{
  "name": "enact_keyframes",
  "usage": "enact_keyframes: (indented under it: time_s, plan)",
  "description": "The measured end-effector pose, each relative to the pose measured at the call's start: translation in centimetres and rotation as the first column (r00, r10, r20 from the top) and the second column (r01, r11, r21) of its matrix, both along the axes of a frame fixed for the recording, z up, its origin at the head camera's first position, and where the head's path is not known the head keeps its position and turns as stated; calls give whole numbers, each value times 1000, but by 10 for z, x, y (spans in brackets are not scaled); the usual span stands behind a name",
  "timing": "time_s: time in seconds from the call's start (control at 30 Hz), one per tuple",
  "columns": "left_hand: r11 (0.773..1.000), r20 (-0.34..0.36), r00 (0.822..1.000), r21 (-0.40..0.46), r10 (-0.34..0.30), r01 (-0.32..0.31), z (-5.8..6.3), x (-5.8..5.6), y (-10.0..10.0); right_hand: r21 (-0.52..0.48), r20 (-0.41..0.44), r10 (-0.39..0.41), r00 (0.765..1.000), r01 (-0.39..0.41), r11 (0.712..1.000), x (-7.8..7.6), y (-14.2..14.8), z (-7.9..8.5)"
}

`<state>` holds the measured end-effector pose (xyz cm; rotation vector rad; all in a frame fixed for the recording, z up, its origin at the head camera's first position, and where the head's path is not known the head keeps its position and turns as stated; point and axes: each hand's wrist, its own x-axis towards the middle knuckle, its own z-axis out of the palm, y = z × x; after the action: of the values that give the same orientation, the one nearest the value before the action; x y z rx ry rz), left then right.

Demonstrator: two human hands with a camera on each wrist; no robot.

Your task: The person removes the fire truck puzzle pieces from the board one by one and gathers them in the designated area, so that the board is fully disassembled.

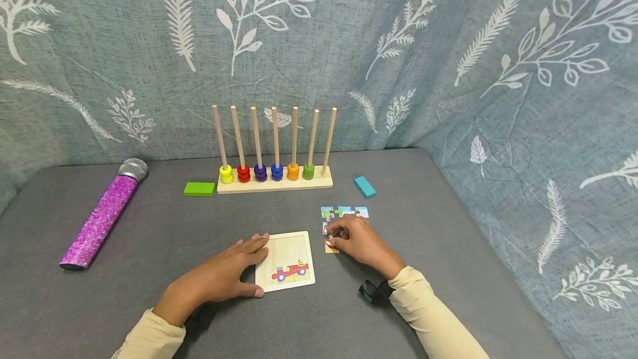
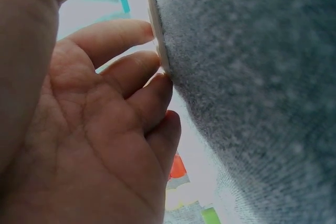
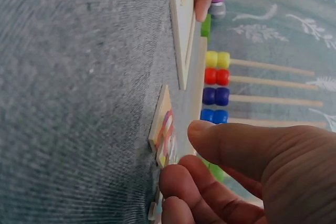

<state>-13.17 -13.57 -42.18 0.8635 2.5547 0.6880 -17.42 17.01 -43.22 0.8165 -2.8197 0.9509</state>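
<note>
A square wooden puzzle board lies on the grey table, with a red car picture partly assembled in its lower right corner. My left hand rests spread along the board's left side, fingertips at its upper left and thumb at its lower left corner. Over a group of loose jigsaw pieces right of the board is my right hand, thumb and fingers bent downward. The right wrist view shows a gap between thumb and fingertips, close to a red-and-yellow puzzle piece. My right hand hides some pieces.
Behind the board stands a wooden peg rack with coloured beads on most of its upright pegs. A green block and a teal block flank it. A glittery purple microphone lies at the left. Patterned cloth hangs behind.
</note>
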Motion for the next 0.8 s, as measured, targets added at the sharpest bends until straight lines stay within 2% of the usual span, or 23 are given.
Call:
enact_keyframes:
  time_s: [0.17,0.33,0.5,0.63,0.8]
  plan:
    - [1000,-6,1000,0,-10,10,1,0,0,-15,34,24,999,-24,1000,1,-1,2]
    - [1000,-56,998,3,-12,12,4,1,3,-31,53,37,998,-36,999,1,-2,4]
    - [998,-101,994,48,-35,40,7,2,8,-43,87,54,995,-50,998,4,-6,10]
    - [994,-79,995,75,-68,74,5,2,9,-43,120,92,988,-88,995,8,-12,14]
    - [995,-29,995,49,-90,92,3,3,10,-42,156,126,980,-121,992,16,-21,17]
